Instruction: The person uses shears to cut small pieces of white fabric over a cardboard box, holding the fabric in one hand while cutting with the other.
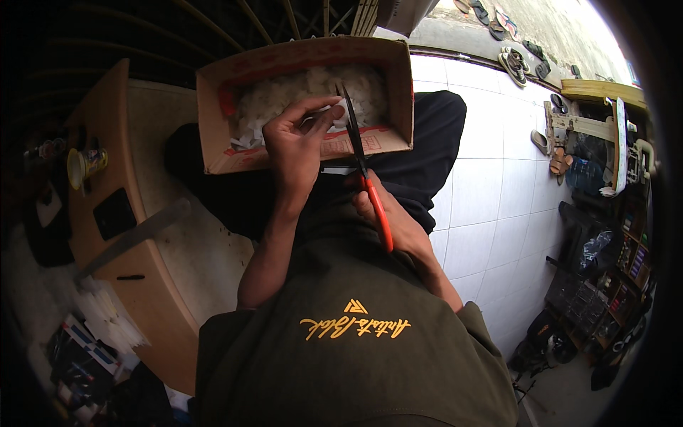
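A pair of scissors point(371, 192) with red handles and dark blades is gripped in my right hand point(398, 220), its tips pointing away from me over the box. The blades look slightly apart near the tips. Pinched in the fingers of my left hand point(299, 142) is a small white piece of paper point(343, 112), right beside the blades. Both hands are over the near side of an open cardboard box point(306, 57). Inside it lies a heap of small pale cut pieces point(284, 92). My right fingers are partly hidden behind the handles.
The box rests by my dark-trousered legs point(434, 135). To the left stands a wooden table point(153, 270) with a dark phone-like slab point(114, 213) and a yellow cup point(85, 167). White floor tiles point(480, 185) lie right, with sandals and shoes point(512, 65) beyond and a cluttered shelf point(633, 249).
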A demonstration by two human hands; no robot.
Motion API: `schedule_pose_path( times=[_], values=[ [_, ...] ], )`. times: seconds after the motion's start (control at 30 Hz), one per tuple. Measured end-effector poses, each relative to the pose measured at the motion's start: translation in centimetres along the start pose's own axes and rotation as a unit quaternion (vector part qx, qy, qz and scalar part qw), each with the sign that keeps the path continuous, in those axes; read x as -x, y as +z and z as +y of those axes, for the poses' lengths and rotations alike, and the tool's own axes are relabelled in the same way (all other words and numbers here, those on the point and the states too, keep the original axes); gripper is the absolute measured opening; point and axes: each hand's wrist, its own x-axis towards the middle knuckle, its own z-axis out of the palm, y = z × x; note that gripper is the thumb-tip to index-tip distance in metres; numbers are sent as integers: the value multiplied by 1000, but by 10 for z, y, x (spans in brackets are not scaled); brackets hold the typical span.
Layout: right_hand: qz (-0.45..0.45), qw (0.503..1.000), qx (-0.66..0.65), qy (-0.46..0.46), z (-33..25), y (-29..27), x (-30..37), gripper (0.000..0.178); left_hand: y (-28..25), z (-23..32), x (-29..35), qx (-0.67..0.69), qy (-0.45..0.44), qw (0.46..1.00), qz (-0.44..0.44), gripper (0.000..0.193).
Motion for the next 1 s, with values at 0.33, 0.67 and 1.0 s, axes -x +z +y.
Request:
schedule_pose_path(
  times=[0.33,0.67,1.0],
  values=[
    [14,999,13,42,-1,0,-4,65,-2,16,8,-54,3,998,-44,16],
    [43,994,-42,92,-16,-4,-2,52,-4,16,8,6,-63,997,-35,13],
    [-12,999,-44,21,2,0,0,59,-11,9,6,-15,-33,999,-5,19]
  ],
)
